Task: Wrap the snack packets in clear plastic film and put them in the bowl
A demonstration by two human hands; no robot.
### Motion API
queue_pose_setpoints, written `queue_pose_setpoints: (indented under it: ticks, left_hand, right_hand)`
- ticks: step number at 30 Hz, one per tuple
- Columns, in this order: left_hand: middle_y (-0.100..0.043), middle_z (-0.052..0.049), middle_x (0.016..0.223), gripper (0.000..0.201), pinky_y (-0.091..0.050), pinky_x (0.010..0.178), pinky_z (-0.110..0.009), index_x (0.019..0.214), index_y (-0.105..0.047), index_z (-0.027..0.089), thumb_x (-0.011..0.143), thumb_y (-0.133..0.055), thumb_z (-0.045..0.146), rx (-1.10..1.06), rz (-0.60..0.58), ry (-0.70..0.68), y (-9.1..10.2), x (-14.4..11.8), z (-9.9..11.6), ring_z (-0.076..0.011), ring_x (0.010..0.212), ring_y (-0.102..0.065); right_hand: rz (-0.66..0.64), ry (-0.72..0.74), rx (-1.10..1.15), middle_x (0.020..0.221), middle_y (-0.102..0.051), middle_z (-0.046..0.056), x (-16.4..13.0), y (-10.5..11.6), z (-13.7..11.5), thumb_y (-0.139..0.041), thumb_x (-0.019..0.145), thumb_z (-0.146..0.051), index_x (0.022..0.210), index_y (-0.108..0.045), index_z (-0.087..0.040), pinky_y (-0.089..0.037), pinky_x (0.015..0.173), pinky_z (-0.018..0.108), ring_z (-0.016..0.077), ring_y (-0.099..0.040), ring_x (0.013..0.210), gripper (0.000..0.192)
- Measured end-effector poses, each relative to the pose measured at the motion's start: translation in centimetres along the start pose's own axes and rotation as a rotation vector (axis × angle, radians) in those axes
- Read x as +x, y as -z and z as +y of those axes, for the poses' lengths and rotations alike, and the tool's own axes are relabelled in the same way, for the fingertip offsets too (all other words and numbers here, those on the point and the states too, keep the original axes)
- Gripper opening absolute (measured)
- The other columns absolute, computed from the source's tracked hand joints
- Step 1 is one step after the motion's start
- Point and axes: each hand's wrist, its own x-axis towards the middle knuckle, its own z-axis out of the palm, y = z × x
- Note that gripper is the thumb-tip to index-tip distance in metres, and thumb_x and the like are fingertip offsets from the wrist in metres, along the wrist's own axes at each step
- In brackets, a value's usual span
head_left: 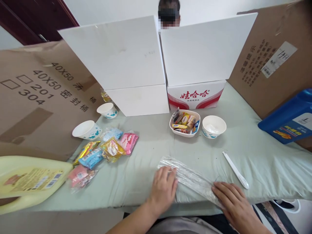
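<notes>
A long strip of clear, crinkled plastic film [191, 177], folded narrow, lies slantwise on the cloth near the front edge. My left hand [163, 185] rests on its upper left end, fingers lightly bent and pressing down. Over the lower right end lies my right hand [230, 198], palm down with the fingers stretched out. Both hands touch the film from above; neither is wrapped round it. A white utility knife [235, 169] lies just beyond my right hand. Where the film runs under my right hand it is hidden.
A white dish [172, 129] of wrapped snacks stands ahead beside a paper bowl [214, 126]. Several snack packets [113, 149] and two paper bowls [87, 130] are at left. A yellow jug [31, 182], blue bottle [287, 117] and cardboard boxes flank the table; a person [169, 13] is behind white panels [114, 52].
</notes>
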Motion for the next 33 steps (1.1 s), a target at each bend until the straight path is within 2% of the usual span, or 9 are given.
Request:
queue_pose_setpoints:
  ticks: [2,5,9,13,16,20,23,26,33]
  left_hand:
    - [-0.061,-0.012,0.113,0.032,-0.045,0.092,-0.044,0.12,-0.061,0.018,0.095,-0.043,0.027,-0.135,-0.077,-0.08,0.2,0.3,2.4,-0.0268,0.103,-0.056]
    - [-0.059,-0.012,0.124,0.037,-0.041,0.099,-0.049,0.121,-0.059,0.019,0.094,-0.048,0.041,-0.227,-0.145,-0.242,0.1,0.7,4.0,-0.0308,0.116,-0.051]
    - [-0.051,-0.01,0.141,0.051,-0.028,0.11,-0.055,0.132,-0.05,0.021,0.092,-0.049,0.054,-0.267,-0.238,-0.512,0.0,0.8,3.1,-0.0327,0.135,-0.038]
    - [-0.053,-0.008,0.139,0.049,-0.023,0.113,-0.055,0.132,-0.049,0.023,0.089,-0.057,0.043,-0.342,-0.258,-0.549,-0.4,0.2,2.0,-0.0315,0.135,-0.037]
    - [-0.06,-0.007,0.125,0.044,-0.028,0.111,-0.048,0.124,-0.055,0.022,0.084,-0.063,0.037,-0.4,-0.228,-0.52,-1.0,-0.1,1.9,-0.0283,0.128,-0.043]
    - [-0.064,-0.008,0.113,0.03,-0.033,0.11,-0.045,0.105,-0.062,0.018,0.082,-0.066,0.036,-0.424,-0.226,-0.494,-1.4,0.0,2.0,-0.027,0.121,-0.048]
    - [-0.063,-0.011,0.114,0.039,-0.036,0.108,-0.045,0.115,-0.059,0.016,0.08,-0.066,0.033,-0.475,-0.214,-0.441,-1.3,0.1,2.0,-0.028,0.117,-0.05]
    - [-0.058,-0.015,0.125,0.051,-0.039,0.108,-0.045,0.127,-0.053,0.014,0.08,-0.065,0.03,-0.57,-0.197,-0.389,-0.9,0.3,1.9,-0.0289,0.121,-0.049]
    - [-0.055,-0.016,0.128,0.059,-0.04,0.108,-0.046,0.133,-0.048,0.013,0.077,-0.064,0.023,-0.661,-0.178,-0.356,-0.5,0.6,1.9,-0.0299,0.123,-0.047]
  right_hand:
    - [0.046,0.032,0.064,0.112,-0.067,0.003,-0.2,0.9,-0.3,-0.049,0.087,-0.018,0.113,-0.064,-0.025,-0.033,0.099,0.036,0.02,-0.057,0.107,0.031]
    - [0.07,0.103,0.143,0.106,-0.069,0.004,0.7,3.1,-0.9,-0.048,0.09,-0.021,0.101,-0.066,-0.026,-0.037,0.096,0.037,0.0222,-0.058,0.106,0.022]
    - [-0.063,0.181,0.391,0.096,-0.07,0.003,3.1,6.6,-1.5,-0.052,0.092,-0.027,0.097,-0.063,-0.025,-0.045,0.09,0.033,0.0215,-0.061,0.105,0.012]
    - [-0.295,0.058,0.697,0.087,-0.067,0.003,6.0,8.0,-1.2,-0.048,0.092,-0.015,0.098,-0.06,-0.024,-0.049,0.077,0.028,0.0168,-0.063,0.087,0.016]
    - [-0.33,-0.05,0.792,0.091,-0.065,0.005,8.8,6.8,-0.1,-0.044,0.093,-0.016,0.1,-0.061,-0.023,-0.048,0.076,0.029,0.0168,-0.061,0.087,0.02]
    - [-0.358,-0.202,0.818,0.09,-0.066,0.005,13.6,3.4,1.5,-0.048,0.091,-0.021,0.092,-0.066,-0.02,-0.046,0.077,0.028,0.0167,-0.061,0.085,0.018]
    - [-0.42,-0.299,0.791,0.085,-0.068,0.002,16.8,0.7,2.0,-0.057,0.083,-0.018,0.089,-0.066,-0.02,-0.045,0.072,0.027,0.0161,-0.061,0.078,0.011]
    - [-0.427,-0.315,0.777,0.084,-0.07,0.001,18.5,-1.2,1.8,-0.063,0.078,-0.017,0.092,-0.065,-0.02,-0.043,0.071,0.025,0.0159,-0.062,0.076,0.015]
    - [-0.412,-0.324,0.743,0.082,-0.07,0.001,19.7,-2.8,1.0,-0.061,0.082,-0.023,0.087,-0.065,-0.02,-0.039,0.066,0.023,0.0143,-0.06,0.072,0.007]
